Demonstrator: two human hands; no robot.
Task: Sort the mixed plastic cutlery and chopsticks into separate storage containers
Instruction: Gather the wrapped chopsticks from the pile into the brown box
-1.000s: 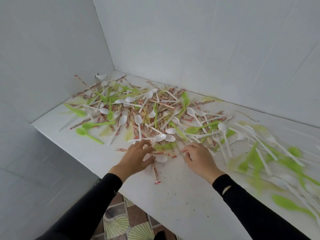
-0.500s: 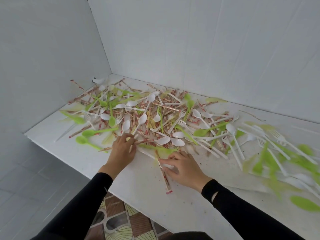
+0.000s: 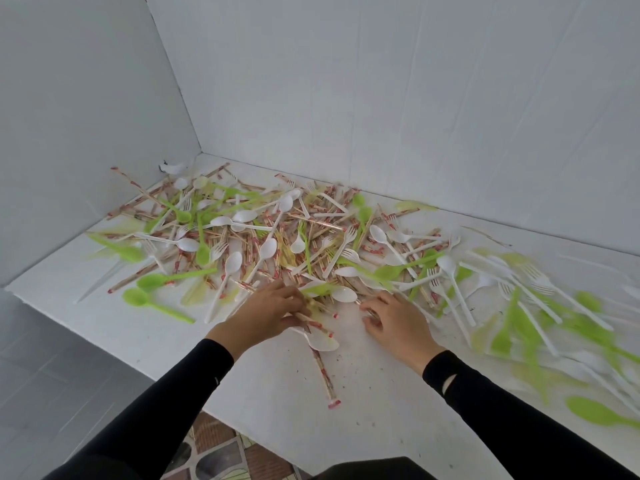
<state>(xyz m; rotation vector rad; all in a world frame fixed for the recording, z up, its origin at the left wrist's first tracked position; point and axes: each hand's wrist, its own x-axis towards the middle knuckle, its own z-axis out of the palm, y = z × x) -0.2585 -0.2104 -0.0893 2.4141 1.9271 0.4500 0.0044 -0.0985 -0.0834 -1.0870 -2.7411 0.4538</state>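
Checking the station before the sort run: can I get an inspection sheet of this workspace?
Surface: white table, flecked with small specks near the front.
Job's things: wrapped chopsticks, white spoons, green spoons and white forks mixed in one pile; storage containers: nothing seen.
Clutter: nothing seen beyond the specks.
Grippers: left hand grips wrapped chopsticks at the pile's near edge; right hand rests beside it, grip unclear.
Cables: nothing seen.
Surroundings: white walls behind and left; patterned floor below.
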